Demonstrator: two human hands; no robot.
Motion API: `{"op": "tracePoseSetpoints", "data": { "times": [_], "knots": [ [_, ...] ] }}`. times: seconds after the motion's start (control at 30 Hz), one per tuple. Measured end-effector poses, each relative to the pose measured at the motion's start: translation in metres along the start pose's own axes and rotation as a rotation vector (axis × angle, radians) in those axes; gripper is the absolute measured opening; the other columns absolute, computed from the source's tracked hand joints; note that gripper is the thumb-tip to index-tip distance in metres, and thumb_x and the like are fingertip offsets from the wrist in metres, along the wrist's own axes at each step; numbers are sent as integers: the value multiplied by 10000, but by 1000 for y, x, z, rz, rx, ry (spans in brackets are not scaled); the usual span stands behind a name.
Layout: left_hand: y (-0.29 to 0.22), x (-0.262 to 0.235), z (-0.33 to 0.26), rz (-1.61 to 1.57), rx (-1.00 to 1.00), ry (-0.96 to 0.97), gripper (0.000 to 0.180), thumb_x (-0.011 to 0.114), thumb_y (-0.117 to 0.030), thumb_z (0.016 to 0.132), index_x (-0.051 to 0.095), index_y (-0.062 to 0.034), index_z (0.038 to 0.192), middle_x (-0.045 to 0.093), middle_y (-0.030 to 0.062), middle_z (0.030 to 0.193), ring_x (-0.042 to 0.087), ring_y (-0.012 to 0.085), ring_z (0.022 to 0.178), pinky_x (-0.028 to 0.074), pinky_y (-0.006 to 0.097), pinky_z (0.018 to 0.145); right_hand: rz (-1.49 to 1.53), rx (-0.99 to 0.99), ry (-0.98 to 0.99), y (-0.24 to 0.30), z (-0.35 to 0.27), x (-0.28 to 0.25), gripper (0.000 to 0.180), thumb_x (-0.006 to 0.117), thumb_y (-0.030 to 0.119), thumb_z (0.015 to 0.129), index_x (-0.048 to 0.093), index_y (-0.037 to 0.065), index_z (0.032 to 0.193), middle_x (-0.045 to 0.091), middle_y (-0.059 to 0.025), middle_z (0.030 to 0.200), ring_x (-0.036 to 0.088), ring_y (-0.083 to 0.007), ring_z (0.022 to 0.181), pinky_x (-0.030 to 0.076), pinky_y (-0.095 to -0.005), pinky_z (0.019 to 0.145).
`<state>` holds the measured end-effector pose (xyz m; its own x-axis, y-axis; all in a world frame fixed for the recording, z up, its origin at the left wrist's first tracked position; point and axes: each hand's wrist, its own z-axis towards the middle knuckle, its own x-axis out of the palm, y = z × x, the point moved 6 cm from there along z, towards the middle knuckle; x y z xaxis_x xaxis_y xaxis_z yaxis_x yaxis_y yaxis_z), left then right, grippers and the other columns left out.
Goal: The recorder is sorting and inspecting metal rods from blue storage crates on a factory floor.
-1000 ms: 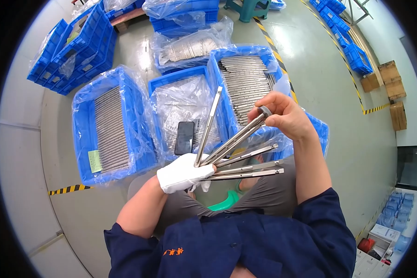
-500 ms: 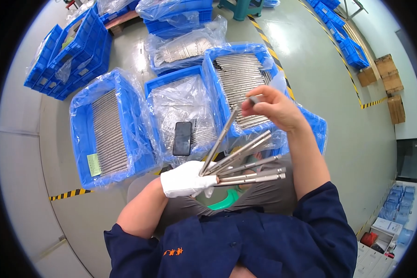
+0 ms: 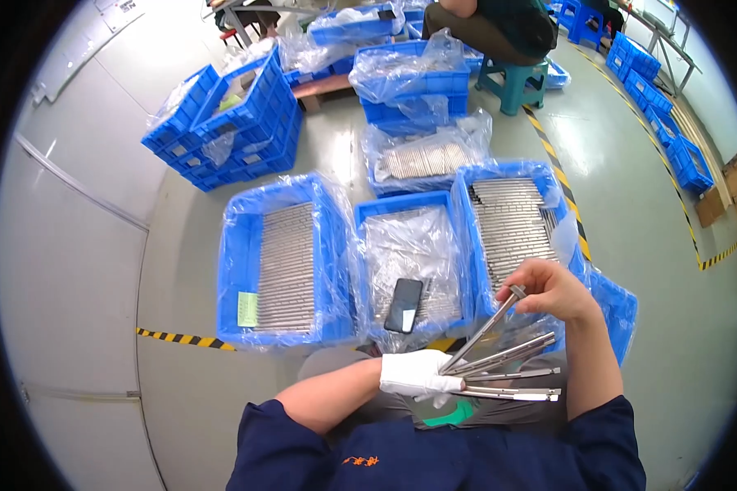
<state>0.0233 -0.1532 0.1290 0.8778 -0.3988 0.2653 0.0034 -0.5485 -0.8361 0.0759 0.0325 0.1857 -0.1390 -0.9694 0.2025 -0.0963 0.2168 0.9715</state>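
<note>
My left hand, in a white glove, is closed round one end of several slim metal rods that fan out to the right above my lap. One rod points up and away from the others. At its far tip my bare right hand pinches a small grey piece between thumb and fingers. The piece looks to be touching the rod's end; whether it is fitted on I cannot tell. Just beyond the right hand, a blue crate lined with clear plastic holds rows of similar rods.
A black phone lies on plastic film in the middle blue crate. Another blue crate of rods, with a green label, stands left. Stacked blue crates stand farther back. A person sits on a green stool.
The view has shifted, so more of the room's far side shows. My right hand has brought the small grey piece to the tip of the raised rod. My left hand still grips the rods.
</note>
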Motion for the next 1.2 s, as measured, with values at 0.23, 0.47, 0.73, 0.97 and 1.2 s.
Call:
{"op": "tracePoseSetpoints", "data": {
  "times": [0.23,0.47,0.73,0.97,1.2],
  "knots": [
    [1,-4,-1,64,11,-10,277,520,-326,839,520,-58,767,532,14,557,437,74,404,334,220,381,-31,-105,-127,7,-4,-25,230,589,-65,706,550,33,910,613,-111,859,603,-204,829,484,-317,760],
    [-17,-13,8,-433,225,-161,421,641,-262,770,473,-21,1071,470,-20,633,418,56,486,338,204,423,429,-141,-513,-21,-15,-83,146,564,60,797,459,87,894,557,-72,792,589,-177,696,511,-303,660],
    [19,-47,12,-862,173,-356,151,564,-159,805,489,-50,877,556,72,765,588,207,675,499,316,599,-778,-42,-450,-49,33,22,290,611,197,737,598,132,1019,505,-47,703,497,-188,653,418,-328,560],
    [28,-31,19,-589,-49,-142,318,577,-253,797,509,-6,985,602,135,810,616,227,695,516,333,602,-1452,-621,-233,-48,21,94,272,533,172,689,580,135,955,446,-64,767,493,-210,716,386,-333,599],
    [-12,-18,17,-766,225,278,582,469,-510,804,500,2,1080,609,158,865,608,276,750,493,360,680,-1072,-631,-398,-30,15,68,86,600,107,637,539,85,692,461,-86,706,488,-275,718,405,-335,603]
  ]
}}
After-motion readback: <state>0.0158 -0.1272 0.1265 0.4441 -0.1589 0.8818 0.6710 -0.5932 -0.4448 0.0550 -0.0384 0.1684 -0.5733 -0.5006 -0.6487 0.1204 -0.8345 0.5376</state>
